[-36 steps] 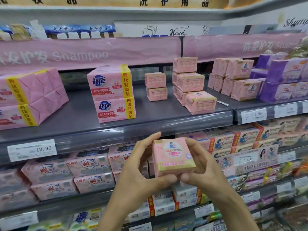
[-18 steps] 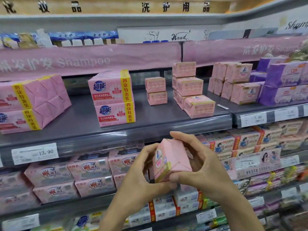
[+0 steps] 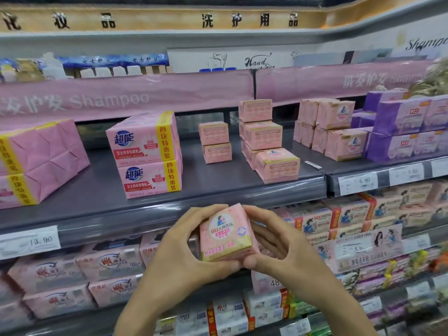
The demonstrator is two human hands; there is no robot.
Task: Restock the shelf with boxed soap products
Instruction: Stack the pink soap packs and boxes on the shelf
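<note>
Fingers (image 3: 206, 212) of both hands curl round one small pink paper-wrapped soap box (image 3: 225, 235), held in the air just in front of the shelving, at 6 o'clock from the dark grey metal shelf (image 3: 101, 190). The left hand (image 3: 179, 260) grips it from 9 o'clock, with its thumb under the bottom edge and its fingertips over the top left corner. The right hand (image 3: 286, 253) grips from 3 o'clock, its fingers wrapped along the right side and its thumb beneath, close to the left thumb. The printed face with a round emblem is turned toward the camera, slightly tilted.

On the shelf, at 12 o'clock from the held box, stands a two-high stack of plain pink boxes (image 3: 215, 141). At 1 o'clock is a taller pile of pink boxes (image 3: 263, 135). At 11 o'clock sit two stacked pink multipacks with yellow bands (image 3: 145, 154). A white price label (image 3: 29, 241) reading 13.90 is at 9 o'clock on the shelf edge.
</note>
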